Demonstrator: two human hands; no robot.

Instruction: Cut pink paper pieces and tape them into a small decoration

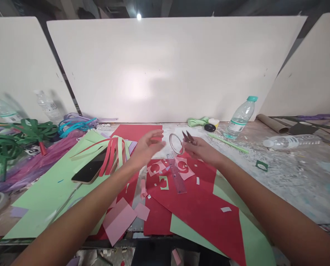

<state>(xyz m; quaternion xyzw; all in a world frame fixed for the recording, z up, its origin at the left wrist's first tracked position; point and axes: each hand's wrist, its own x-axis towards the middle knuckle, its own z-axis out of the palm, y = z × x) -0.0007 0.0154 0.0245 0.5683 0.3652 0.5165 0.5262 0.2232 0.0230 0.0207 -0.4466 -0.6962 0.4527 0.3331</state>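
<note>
My right hand (195,149) is closed around a small pair of scissors (189,137), dark blades pointing up and away. A thin ring, like a narrow tape roll (170,142), stands at the fingertips of that hand; whether they pinch it I cannot tell. To its left my left hand (148,147) is raised, fingers apart and holding nothing. Beneath both hands lie red paper (200,207), a clear purple-tinted ruler (177,177) and pink paper scraps (186,171) with round holes cut in them. A light green scrap (164,183) also has a hole.
On green sheets (40,207) at left lie a phone (89,168) with a cable and red paper strips (109,159). Green paper bundles (34,136) are farther left. Bottles (240,118) stand or lie at both sides. A white panel (167,66) rises behind the table.
</note>
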